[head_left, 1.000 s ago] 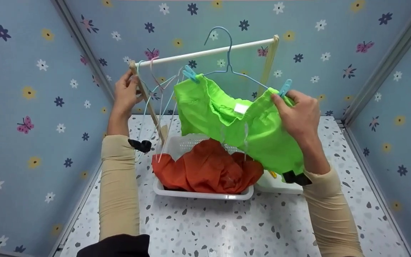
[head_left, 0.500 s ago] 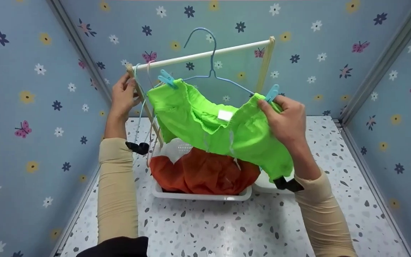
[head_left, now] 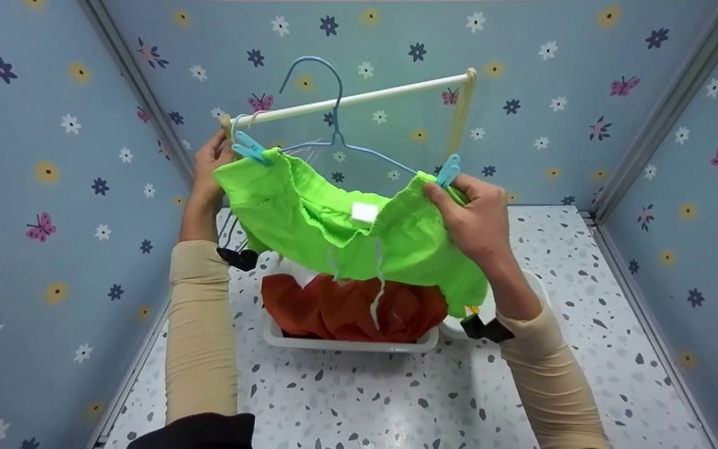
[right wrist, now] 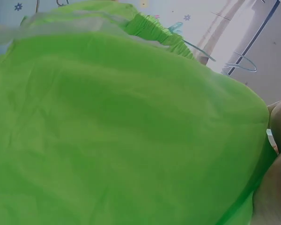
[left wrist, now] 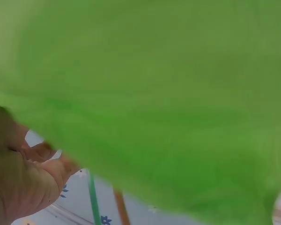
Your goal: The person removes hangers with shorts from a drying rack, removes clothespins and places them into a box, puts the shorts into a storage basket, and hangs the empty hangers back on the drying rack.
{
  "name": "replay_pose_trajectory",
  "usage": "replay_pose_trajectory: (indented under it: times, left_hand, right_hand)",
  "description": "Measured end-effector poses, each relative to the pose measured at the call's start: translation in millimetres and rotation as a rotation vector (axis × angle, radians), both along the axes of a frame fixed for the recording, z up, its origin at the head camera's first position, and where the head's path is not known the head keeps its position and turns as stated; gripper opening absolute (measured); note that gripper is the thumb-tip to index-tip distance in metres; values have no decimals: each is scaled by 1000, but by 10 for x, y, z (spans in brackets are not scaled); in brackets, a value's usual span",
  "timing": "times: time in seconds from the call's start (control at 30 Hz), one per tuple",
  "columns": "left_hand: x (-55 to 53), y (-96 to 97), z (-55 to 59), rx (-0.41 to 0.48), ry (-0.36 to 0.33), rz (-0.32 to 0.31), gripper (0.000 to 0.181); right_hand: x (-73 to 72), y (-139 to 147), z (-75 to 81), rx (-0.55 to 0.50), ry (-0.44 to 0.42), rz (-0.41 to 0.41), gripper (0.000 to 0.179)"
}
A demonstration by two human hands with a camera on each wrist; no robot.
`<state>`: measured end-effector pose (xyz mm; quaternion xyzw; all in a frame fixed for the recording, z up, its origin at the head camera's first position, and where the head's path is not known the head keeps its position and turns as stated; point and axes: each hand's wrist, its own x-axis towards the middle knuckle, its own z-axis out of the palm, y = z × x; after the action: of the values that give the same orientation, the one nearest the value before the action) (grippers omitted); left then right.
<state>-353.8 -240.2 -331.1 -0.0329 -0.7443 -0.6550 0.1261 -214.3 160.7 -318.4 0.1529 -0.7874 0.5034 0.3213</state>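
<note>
Bright green shorts (head_left: 272, 206) hang from a blue wire hanger (head_left: 337, 118), with a blue clothespin (head_left: 449, 169) at each side of the waistband. My right hand (head_left: 477, 215) pinches the waistband beside the right clothespin, thumb in front. The hanger's hook stands above the white bar of a small clothes rack (head_left: 402, 91), overlapping it in the head view. My left hand (head_left: 205, 171) grips the rack's left post near its top; the shorts cover part of its fingers. Green cloth (left wrist: 154, 93) fills most of the left wrist view, and also the right wrist view.
Below the shorts, a white basket (head_left: 353, 345) holds a rust-red garment (head_left: 346, 312). To its right stands a white container (head_left: 538, 290) with something yellow inside. Other hangers (head_left: 237, 125) hang at the bar's left end. Patterned walls enclose the speckled table (head_left: 334, 399).
My right hand has carried the shorts and hanger leftward and slightly down, so they now cover part of my left hand and the hung hangers. The left hand stays at the post.
</note>
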Motion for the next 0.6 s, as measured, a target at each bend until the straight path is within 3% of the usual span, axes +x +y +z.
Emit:
replay_pose_trajectory:
  times: [0.1, 0.27, 0.37, 0.47, 0.6]
  left_hand:
    - [25, -17, 54, -25, -30, -18, 50]
    - [142, -103, 88, -240, -121, -7, 50]
    - [379, -138, 86, -256, -89, 41, 47]
    - [678, -97, 69, -220, 29, 80, 43]
    - [1055, 64, 84, -279, 155, 18, 44]
  right_hand:
    - [-12, -32, -44, 1, -2, 6, 24]
    - [-35, -43, -198, 23, -17, 23, 31]
    - [-57, -53, -314, 15, -26, 50, 33]
    - [-82, -53, -414, -11, -27, 60, 36]
    - [-129, -33, -522, -32, -16, 55, 32]
